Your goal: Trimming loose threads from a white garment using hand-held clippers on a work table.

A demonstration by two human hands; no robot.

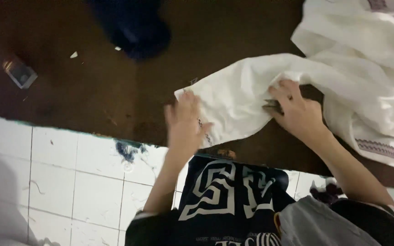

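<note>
bare dark table (83, 91) left, white cloth (352, 68) heaped right, dark bundle (135, 27) beyond

A dark brown table (92, 91) bears white cloth (343, 77).

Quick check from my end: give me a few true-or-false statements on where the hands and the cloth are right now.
1. Both hands rest on the white cloth. True: left hand at its near end, right hand farther along.
2. The cloth lies on a white tiled table. False: the table is dark brown; the tiles are the floor.
3. The right hand has a small dark tool at its fingers. True.
4. The dark blue bundle is under the left hand. False: it lies apart, at the table's far side.
</note>
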